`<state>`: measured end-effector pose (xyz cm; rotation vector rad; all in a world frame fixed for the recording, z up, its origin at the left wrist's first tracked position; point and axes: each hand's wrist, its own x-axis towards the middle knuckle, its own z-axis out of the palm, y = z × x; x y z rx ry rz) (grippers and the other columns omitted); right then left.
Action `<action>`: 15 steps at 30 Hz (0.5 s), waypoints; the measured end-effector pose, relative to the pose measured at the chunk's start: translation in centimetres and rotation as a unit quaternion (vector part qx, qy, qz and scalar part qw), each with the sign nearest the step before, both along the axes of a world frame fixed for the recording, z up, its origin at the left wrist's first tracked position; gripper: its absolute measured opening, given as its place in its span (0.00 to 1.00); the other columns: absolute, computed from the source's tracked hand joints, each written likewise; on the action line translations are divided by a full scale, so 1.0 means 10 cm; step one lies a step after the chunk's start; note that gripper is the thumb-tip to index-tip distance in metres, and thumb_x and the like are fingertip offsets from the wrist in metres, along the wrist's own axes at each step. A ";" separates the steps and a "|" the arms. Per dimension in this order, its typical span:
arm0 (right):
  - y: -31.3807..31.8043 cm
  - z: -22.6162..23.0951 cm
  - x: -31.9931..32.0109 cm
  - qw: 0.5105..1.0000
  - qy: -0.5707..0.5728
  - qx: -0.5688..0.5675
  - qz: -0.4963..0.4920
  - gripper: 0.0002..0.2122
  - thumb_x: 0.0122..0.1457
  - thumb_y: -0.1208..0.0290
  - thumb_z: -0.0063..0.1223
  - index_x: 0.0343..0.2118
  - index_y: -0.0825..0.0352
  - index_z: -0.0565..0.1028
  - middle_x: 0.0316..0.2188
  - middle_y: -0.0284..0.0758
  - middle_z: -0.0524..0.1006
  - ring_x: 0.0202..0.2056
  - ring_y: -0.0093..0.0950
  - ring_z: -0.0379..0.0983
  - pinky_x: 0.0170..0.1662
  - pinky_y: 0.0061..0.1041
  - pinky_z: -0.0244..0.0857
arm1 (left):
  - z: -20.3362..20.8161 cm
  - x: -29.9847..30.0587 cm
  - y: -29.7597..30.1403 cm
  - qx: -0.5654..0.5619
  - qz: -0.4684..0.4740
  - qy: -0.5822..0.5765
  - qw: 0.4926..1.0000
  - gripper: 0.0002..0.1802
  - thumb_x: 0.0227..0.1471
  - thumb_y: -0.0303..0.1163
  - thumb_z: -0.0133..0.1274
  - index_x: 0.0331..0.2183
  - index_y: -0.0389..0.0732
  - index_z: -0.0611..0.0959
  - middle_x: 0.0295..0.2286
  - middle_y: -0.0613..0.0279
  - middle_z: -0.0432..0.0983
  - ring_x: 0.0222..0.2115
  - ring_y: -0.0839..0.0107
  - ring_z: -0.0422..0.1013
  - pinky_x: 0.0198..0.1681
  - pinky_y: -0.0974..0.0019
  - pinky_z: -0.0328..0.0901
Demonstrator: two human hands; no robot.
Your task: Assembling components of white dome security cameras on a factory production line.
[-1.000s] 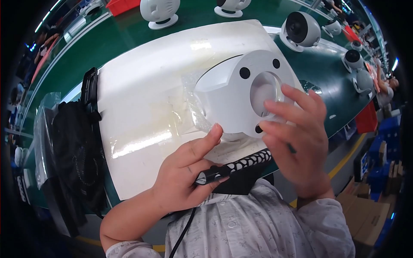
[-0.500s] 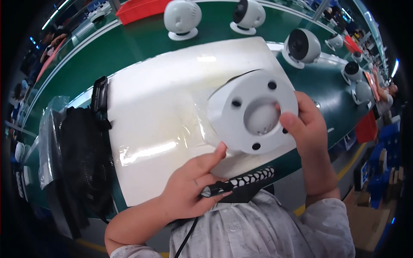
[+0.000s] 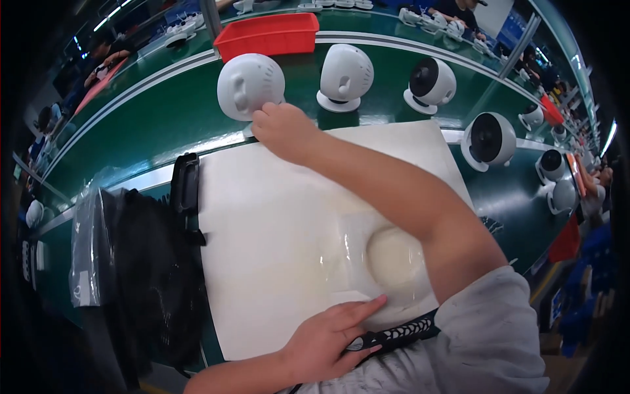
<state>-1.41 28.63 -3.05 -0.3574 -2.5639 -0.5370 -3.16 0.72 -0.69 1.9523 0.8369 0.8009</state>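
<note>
My right hand (image 3: 283, 131) reaches across to the far green surface. Its fingers are closed at the lower edge of a white, round, fan-like unit (image 3: 249, 82); the base is mostly hidden behind the hand. Near the front edge, my left hand (image 3: 325, 341) is wrapped round a slim corded tool (image 3: 400, 333) with a black-and-white patterned grip, index finger stretched out. That fingertip lies by a clear plastic holder (image 3: 357, 262) with a round hollow, which rests on the white board (image 3: 262, 249). My right forearm covers part of the holder.
More fan-like units stand along the green surface, among them a white one (image 3: 346, 75) and a black-faced one (image 3: 430, 84). Behind them is a red bin (image 3: 268, 36). To the left lie a black tray (image 3: 186, 182), a black mesh bag (image 3: 157, 276) and clear plastic bags (image 3: 92, 249).
My right hand has moved from above the board to the far left with the white unit, which now stands on the green surface. The holder is uncovered. The left hand keeps the tool.
</note>
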 end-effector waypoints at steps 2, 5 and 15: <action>0.03 -0.12 0.02 0.993 -0.060 -0.022 -0.100 0.08 0.47 0.71 0.45 0.28 0.67 0.74 0.29 0.33 0.71 0.32 0.31 0.67 0.35 0.28 0.63 | 0.01 0.00 0.04 -0.016 0.002 0.001 1.000 0.12 0.42 0.33 0.54 0.23 0.31 0.75 0.51 0.60 0.58 0.42 0.61 0.64 0.41 0.67 0.64; 0.02 -0.02 0.22 0.956 -0.147 -0.224 -0.117 0.10 0.52 0.67 0.44 0.33 0.68 0.72 0.33 0.36 0.72 0.38 0.33 0.67 0.40 0.30 0.63 | -0.06 0.00 0.03 -0.045 0.004 -0.007 0.999 0.13 0.42 0.33 0.54 0.27 0.31 0.75 0.50 0.60 0.59 0.42 0.62 0.64 0.41 0.67 0.63; 0.42 0.19 2.39 0.861 0.073 -0.315 -0.392 0.20 0.52 0.62 0.45 0.46 0.67 0.67 0.45 0.44 0.67 0.45 0.40 0.64 0.49 0.29 0.57 | -0.05 0.02 0.03 -0.087 0.006 -0.020 0.996 0.11 0.38 0.28 0.58 0.26 0.32 0.77 0.49 0.55 0.62 0.41 0.63 0.65 0.41 0.68 0.61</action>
